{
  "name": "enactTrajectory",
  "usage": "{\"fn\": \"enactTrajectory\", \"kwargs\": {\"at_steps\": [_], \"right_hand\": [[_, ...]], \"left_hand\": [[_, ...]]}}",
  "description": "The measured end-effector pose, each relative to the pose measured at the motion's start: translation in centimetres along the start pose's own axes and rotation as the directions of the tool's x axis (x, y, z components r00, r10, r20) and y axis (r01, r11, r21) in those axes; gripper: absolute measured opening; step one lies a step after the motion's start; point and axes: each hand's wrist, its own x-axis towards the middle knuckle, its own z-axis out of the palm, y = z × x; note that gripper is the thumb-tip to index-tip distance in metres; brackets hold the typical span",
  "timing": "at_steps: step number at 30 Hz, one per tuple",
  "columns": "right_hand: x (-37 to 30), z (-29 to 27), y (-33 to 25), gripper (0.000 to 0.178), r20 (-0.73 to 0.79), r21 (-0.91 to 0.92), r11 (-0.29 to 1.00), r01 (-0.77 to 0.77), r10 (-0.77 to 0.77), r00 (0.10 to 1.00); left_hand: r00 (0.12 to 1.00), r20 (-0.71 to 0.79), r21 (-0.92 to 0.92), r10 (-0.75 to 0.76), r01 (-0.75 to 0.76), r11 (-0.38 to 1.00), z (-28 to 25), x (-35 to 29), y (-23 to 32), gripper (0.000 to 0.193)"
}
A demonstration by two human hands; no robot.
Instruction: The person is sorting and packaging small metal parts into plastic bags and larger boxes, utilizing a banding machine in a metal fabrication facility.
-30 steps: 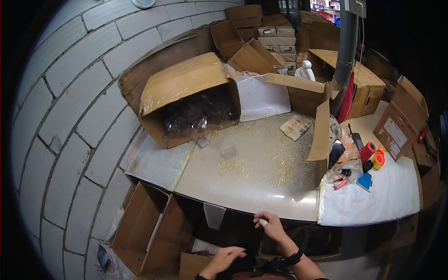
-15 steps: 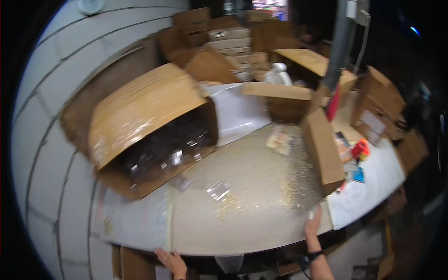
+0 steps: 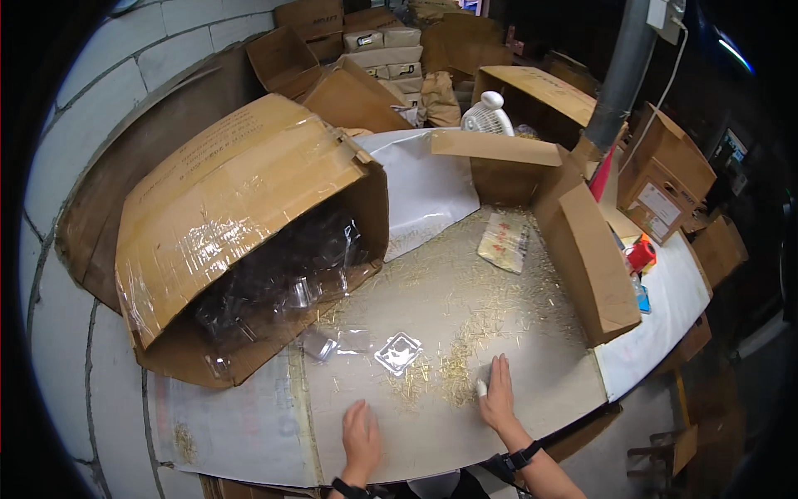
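Observation:
My right hand [image 3: 497, 401] is over the table [image 3: 432, 445], fingers stretched out and held together, with a white cover on one fingertip. It is beside a scatter of thin gold-coloured pieces, like small pins or nails [image 3: 457, 374], and holds nothing. Near the front edge my left hand [image 3: 362, 437] is a little blurred, its fingers extended and nothing visible in it. Ahead of the hands lie a clear plastic container [image 3: 399, 353] and a smaller clear plastic box [image 3: 318, 343]. A clear bag of yellowish pieces with red print [image 3: 504, 243] rests farther back.
At left a large cardboard box [image 3: 241, 179] lies on its side, filled with clear plastic containers [image 3: 303, 291]. A cardboard barrier [image 3: 594, 266] edges the right side, by a grey post [image 3: 619, 75]. Behind stand a white fan [image 3: 488, 116] and stacked packages [image 3: 386, 58].
Both hands have moved in from the table's front edge, the left up and right, the right leftward toward the gold-coloured pieces. The view has shifted, and the table appears nearer.

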Motion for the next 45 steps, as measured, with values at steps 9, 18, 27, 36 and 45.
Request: {"fn": "enactTrajectory", "kwargs": {"at_steps": [9,18,27,36,45], "right_hand": [[1.4,0.2,0.4,0.064,0.216,-0.323,0.918,0.230,-0.165,0.962],[3.2,-7.4,0.7,0.043,0.135,0.093,0.987,0.131,-0.143,0.980],[15.3,-7.8,-10.6,0.051,0.122,0.137,0.888,0.439,-0.455,0.882],[29.8,5.4,-23.9,0.028,-0.222,0.422,0.868,0.261,-0.181,0.958],[33.7,5.7,-24.3,0.023,-0.105,0.510,0.816,0.271,-0.254,0.961]], "left_hand": [[0.996,-0.053,0.241,-0.068,0.079,0.967,4.1,14.6,0.6,0.022],[0.969,-0.191,-0.100,-0.160,0.143,0.985,-0.3,9.5,-1.1,0.012],[0.408,-0.910,0.097,-0.077,0.390,0.916,-26.2,2.9,-10.0,0.059],[0.512,-0.856,0.148,-0.068,0.368,0.918,-29.9,5.2,-13.8,0.040],[0.473,-0.878,0.267,0.069,0.366,0.891,-31.1,2.5,-18.9,0.036]]}}
